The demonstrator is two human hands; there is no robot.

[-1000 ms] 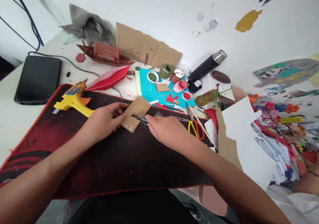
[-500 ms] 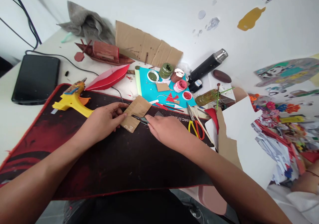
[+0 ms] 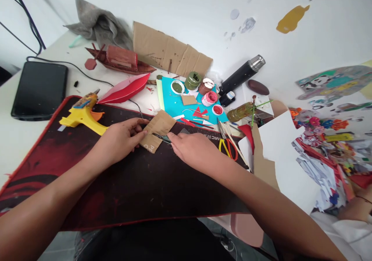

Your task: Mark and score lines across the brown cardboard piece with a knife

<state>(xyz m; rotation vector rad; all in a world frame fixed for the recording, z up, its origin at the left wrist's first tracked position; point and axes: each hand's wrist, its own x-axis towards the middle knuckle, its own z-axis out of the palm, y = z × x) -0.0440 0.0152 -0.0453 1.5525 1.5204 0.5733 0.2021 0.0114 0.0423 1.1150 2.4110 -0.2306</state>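
A small rectangle of brown cardboard is held just above the dark desk mat, with a slit or crease across its middle. My left hand pinches its left edge between thumb and fingers. My right hand is closed around a slim, dark, blade-like tool; its grip is mostly hidden by the fingers. The tool's thin end lies against the cardboard at the slit. Left of my left hand lies a yellow glue gun. Scissors with yellow and orange handles rest to the right of my right hand.
Behind the mat stand open paint jars on blue paper, a red paper boat and a brown model boat. A black flask leans at the wall. Another person's arm shows at far right.
The view has shifted slightly. Both hands keep their grips on the cardboard and the tool, and the tool's thin end has moved only a little along the slit.
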